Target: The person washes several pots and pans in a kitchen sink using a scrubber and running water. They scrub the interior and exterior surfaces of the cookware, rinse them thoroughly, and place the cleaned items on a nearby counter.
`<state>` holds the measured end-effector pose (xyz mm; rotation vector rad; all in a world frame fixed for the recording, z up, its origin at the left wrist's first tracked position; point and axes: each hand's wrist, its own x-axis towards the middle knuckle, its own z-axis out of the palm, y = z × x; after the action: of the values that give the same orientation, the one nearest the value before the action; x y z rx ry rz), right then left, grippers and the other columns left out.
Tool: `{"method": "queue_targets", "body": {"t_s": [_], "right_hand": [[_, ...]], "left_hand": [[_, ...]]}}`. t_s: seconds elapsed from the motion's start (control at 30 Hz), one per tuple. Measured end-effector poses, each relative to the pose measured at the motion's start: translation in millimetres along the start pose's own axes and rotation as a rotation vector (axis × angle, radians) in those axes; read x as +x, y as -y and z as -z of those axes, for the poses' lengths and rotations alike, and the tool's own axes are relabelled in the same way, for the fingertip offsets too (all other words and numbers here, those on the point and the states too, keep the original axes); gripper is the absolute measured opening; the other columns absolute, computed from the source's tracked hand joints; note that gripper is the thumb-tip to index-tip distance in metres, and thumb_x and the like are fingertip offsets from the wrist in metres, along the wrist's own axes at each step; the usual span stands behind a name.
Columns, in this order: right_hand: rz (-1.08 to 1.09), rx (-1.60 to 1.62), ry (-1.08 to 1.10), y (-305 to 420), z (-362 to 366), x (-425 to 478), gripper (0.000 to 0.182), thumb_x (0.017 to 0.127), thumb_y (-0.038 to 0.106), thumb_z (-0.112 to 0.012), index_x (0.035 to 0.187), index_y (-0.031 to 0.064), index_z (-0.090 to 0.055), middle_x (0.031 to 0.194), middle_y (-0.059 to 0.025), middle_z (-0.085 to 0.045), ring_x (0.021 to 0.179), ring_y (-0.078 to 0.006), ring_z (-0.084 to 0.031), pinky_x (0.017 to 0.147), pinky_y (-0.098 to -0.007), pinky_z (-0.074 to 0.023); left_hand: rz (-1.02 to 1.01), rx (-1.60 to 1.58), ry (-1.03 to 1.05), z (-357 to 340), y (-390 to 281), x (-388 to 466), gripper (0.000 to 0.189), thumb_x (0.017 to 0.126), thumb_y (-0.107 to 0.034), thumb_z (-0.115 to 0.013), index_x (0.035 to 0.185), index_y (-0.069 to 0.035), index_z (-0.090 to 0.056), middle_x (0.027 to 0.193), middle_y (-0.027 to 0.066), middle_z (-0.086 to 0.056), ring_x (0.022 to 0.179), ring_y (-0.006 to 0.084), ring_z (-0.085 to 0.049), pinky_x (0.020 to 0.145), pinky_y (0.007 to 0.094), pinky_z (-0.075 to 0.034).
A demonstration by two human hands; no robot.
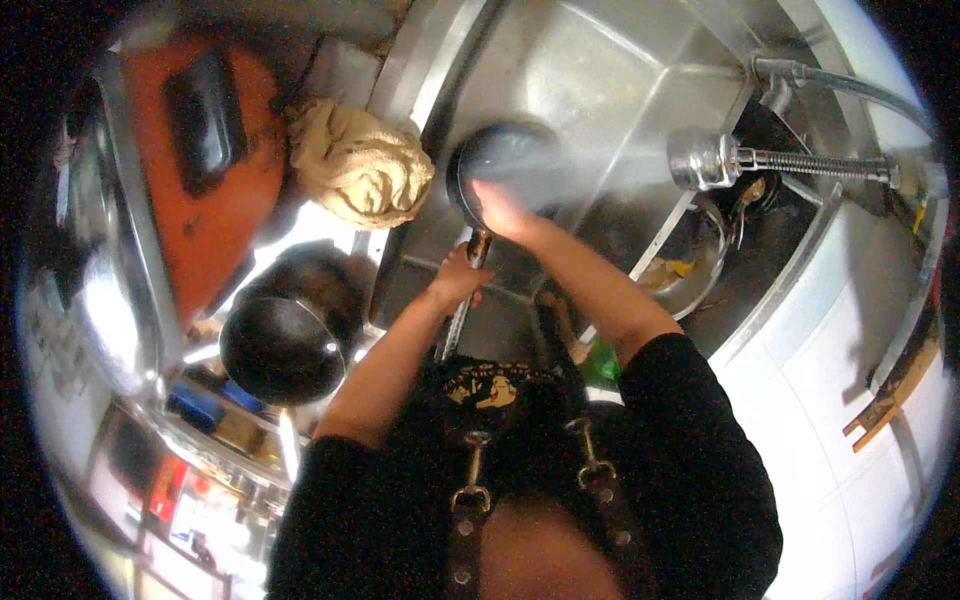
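Note:
My left hand [459, 279] is closed around the handle of a dark frying pan [469, 154], which is held over a stainless steel sink [570, 82]. My right hand [499, 210] reaches into the pan, blurred; its fingertips are hard to make out, and whether it holds anything does not show. From a metal spray head [701, 159] at the right, water sprays leftward into the pan. A crumpled beige cloth [360, 165] lies left of the pan, on the sink's side.
Dark pans [281, 351] are at the lower left, near a red-orange surface with a black object [206, 120]. Right of the basin, a round strainer or bowl [686, 274] holds yellowish scraps. A flexible hose [817, 161] joins the spray head. Something green [600, 361] is near my right elbow.

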<state>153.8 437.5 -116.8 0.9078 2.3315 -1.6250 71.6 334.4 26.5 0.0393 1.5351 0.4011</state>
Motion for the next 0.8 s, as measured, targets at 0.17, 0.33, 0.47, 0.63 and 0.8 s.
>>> {"method": "queue_targets", "body": {"t_s": [0.17,0.33,0.47,0.63,0.8], "right_hand": [[0.028,-0.088,-0.223,-10,49,26,0.03,0.087,0.003,-0.044,0.114,-0.0014,-0.054,0.105,-0.02,-0.061,0.094,-0.035,-0.059,0.086,-0.0431,-0.0459],[-0.339,-0.46,0.133,-42,49,-1,0.038,0.086,0.012,-0.048,0.122,0.0014,-0.05,0.12,-0.0196,-0.054,0.108,-0.0339,-0.053,0.094,-0.041,-0.0411],[-0.476,0.015,0.479,6,38,-12,0.053,0.091,0.021,-0.049,0.136,-0.003,-0.033,0.142,-0.0201,-0.032,0.13,-0.0305,-0.034,0.108,-0.036,-0.0278],[-0.187,0.692,-0.09,42,24,-40,0.043,0.091,0.018,-0.049,0.129,-0.0009,-0.045,0.135,-0.0203,-0.045,0.124,-0.0343,-0.043,0.104,-0.0387,-0.0339],[0.081,-0.593,-0.073,3,57,-77,0.021,0.074,0.009,-0.056,0.093,0.0085,-0.064,0.096,-0.0127,-0.064,0.095,-0.0337,-0.058,0.083,-0.0424,-0.0471]], "left_hand": [[-0.058,-0.057,-0.079,-5,11,-1,0.053,0.074,-0.001,-0.067,0.12,0.001,-0.041,0.079,0.0115,-0.055,0.043,0.0168,-0.052,0.033,0.0327,-0.041],[-0.069,-0.137,0.053,0,16,17,0.056,0.074,-0.001,-0.067,0.123,0.0,-0.04,0.081,0.0121,-0.055,0.042,0.0164,-0.051,0.033,0.0324,-0.041],[-0.101,-0.15,0.065,0,19,15,0.054,0.074,-0.001,-0.067,0.12,0.001,-0.041,0.073,0.01,-0.055,0.041,0.0168,-0.051,0.033,0.0322,-0.041],[-0.131,0.135,-0.05,6,3,6,0.053,0.071,-0.007,-0.069,0.117,0.0,-0.045,0.078,0.0138,-0.06,0.048,0.0206,-0.059,0.037,0.0345,-0.046],[-0.35,0.501,-0.288,18,1,-23,0.056,0.07,-0.011,-0.069,0.12,0.002,-0.046,0.09,0.0237,-0.064,0.064,0.0305,-0.067,0.055,0.0398,-0.054]]}}
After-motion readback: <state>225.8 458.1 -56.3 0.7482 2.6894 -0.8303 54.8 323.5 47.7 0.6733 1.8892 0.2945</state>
